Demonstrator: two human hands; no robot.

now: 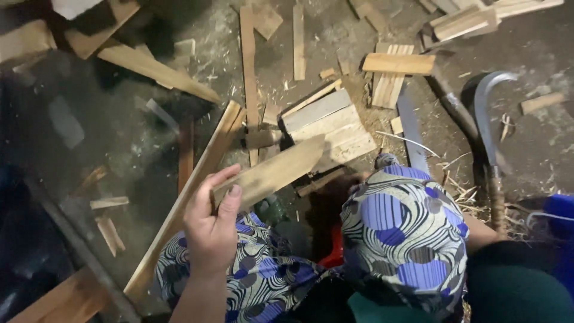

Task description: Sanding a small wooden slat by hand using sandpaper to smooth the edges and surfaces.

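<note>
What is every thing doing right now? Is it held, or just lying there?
Left hand: gripping the flat wooden piece.
Flat wooden piece: held up, tilted.
Right hand: hidden behind the knee.
Sickle: lying on the ground, untouched.
Saw blade: lying flat.
Long plank: lying slanted on the ground.

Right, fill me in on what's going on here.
A person sits low over a dirt floor littered with split wood pieces and chips. Their left hand holds a flat wooden slat by its near end, angled up over the patterned fabric across their knees. The right hand is hidden behind the right knee. A curved sickle and a long flat blade lie on the ground to the right, untouched.
</note>
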